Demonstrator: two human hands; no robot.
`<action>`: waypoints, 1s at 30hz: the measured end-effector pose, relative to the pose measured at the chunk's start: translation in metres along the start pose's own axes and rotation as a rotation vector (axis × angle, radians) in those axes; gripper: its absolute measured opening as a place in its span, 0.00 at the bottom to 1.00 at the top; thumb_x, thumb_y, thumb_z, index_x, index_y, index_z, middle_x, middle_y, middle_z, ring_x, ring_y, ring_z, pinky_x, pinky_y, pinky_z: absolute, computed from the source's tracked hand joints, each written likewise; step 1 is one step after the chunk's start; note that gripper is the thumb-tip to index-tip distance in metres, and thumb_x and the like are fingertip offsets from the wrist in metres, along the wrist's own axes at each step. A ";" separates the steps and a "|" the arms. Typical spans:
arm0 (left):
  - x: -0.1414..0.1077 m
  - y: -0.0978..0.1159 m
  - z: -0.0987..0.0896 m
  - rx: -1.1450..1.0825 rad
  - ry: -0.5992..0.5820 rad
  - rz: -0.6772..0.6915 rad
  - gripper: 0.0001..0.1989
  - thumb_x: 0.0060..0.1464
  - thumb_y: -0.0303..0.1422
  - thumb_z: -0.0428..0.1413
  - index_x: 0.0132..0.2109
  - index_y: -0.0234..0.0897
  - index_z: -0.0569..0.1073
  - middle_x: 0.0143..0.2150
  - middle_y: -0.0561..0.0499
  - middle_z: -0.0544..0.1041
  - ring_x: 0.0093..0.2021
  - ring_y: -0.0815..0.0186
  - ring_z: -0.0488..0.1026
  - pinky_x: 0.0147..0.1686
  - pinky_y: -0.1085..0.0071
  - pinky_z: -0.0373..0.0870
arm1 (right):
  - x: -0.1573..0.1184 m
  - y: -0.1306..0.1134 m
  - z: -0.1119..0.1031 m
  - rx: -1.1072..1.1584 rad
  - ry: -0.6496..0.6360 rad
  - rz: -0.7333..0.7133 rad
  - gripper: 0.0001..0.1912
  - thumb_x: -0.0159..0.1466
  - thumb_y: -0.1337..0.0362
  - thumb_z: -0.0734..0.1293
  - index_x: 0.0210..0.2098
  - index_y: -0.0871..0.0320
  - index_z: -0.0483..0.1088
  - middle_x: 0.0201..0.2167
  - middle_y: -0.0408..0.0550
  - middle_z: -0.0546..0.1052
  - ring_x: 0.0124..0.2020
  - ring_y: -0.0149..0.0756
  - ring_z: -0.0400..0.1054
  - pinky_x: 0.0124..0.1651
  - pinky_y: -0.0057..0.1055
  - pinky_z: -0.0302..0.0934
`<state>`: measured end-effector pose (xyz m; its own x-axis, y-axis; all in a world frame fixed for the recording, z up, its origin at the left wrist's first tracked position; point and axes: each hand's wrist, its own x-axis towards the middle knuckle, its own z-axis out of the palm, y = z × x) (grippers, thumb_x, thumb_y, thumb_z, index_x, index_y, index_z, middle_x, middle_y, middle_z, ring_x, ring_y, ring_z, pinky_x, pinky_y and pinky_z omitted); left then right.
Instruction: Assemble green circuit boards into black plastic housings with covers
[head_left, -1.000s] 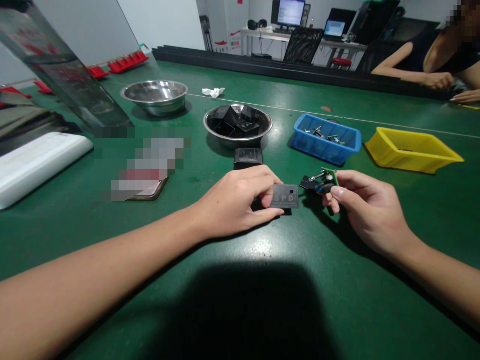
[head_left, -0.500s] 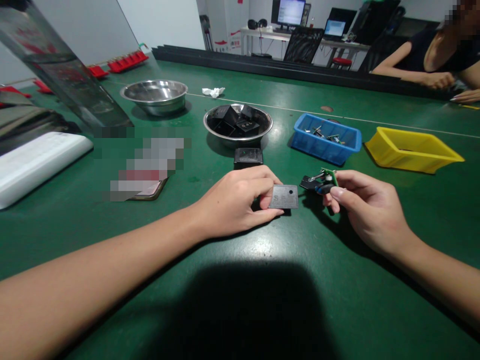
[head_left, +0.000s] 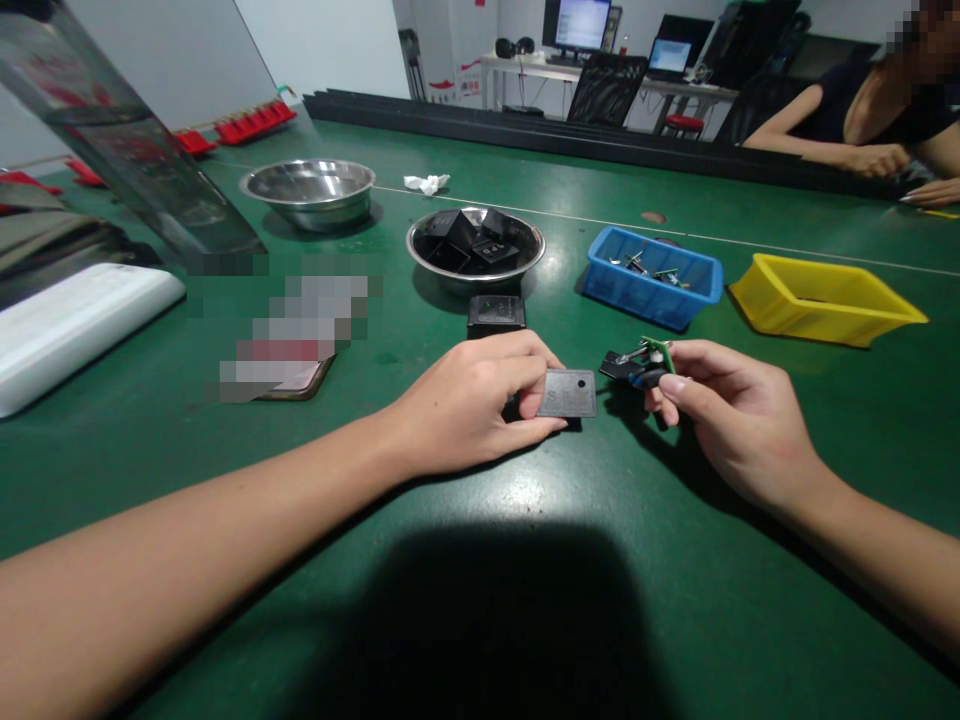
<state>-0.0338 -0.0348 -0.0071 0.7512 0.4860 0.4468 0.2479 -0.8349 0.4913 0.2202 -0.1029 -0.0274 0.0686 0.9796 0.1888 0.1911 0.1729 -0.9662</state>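
Note:
My left hand (head_left: 487, 395) rests on the green table, its fingers closed around a small black plastic case (head_left: 568, 394) with a round hole near one corner. To the right, my right hand (head_left: 735, 415) pinches a green circuit board (head_left: 658, 357) by its edge. Dark components and a black block stick out from the board towards the case, and a small gap separates the two. Another black case (head_left: 496, 313) lies just beyond my left hand, partly hidden by it. Behind that stands a steel bowl (head_left: 416, 262) holding several black cases.
A blue bin (head_left: 645, 292) contains small boards, with a yellow bin (head_left: 817, 318) to its right. Farther left are a second steel bowl (head_left: 330, 212), a phone (head_left: 311, 383), a white device (head_left: 82, 325) and a tilted bottle (head_left: 150, 150). A person (head_left: 862, 130) sits across the table.

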 end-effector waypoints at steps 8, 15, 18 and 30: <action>0.000 0.000 -0.001 -0.002 -0.002 0.009 0.13 0.55 0.28 0.61 0.27 0.36 0.65 0.42 0.47 0.79 0.42 0.65 0.77 0.39 0.72 0.70 | 0.000 0.000 0.000 0.000 -0.004 -0.007 0.10 0.62 0.61 0.73 0.43 0.54 0.77 0.31 0.44 0.78 0.27 0.33 0.70 0.29 0.31 0.66; 0.000 0.000 0.000 0.005 -0.002 0.015 0.13 0.56 0.29 0.61 0.27 0.36 0.65 0.42 0.47 0.79 0.42 0.66 0.77 0.39 0.72 0.70 | 0.000 -0.001 0.000 -0.018 -0.004 -0.008 0.10 0.62 0.61 0.73 0.43 0.55 0.77 0.30 0.45 0.78 0.27 0.34 0.70 0.29 0.32 0.66; 0.000 0.000 0.000 0.010 -0.011 0.010 0.13 0.56 0.29 0.60 0.27 0.36 0.65 0.43 0.46 0.79 0.43 0.65 0.77 0.39 0.72 0.69 | 0.000 0.000 0.000 -0.024 -0.005 -0.012 0.10 0.62 0.61 0.73 0.43 0.55 0.77 0.30 0.45 0.78 0.27 0.34 0.71 0.29 0.32 0.66; 0.000 0.001 0.000 0.075 0.011 -0.011 0.08 0.54 0.31 0.63 0.37 0.36 0.69 0.39 0.49 0.79 0.38 0.66 0.75 0.38 0.71 0.69 | 0.000 0.000 0.000 -0.009 -0.005 -0.018 0.10 0.62 0.61 0.73 0.43 0.54 0.77 0.31 0.44 0.79 0.27 0.33 0.70 0.30 0.32 0.67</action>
<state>-0.0335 -0.0351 -0.0063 0.7416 0.4976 0.4499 0.3016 -0.8464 0.4390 0.2205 -0.1031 -0.0271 0.0604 0.9768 0.2056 0.2013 0.1898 -0.9610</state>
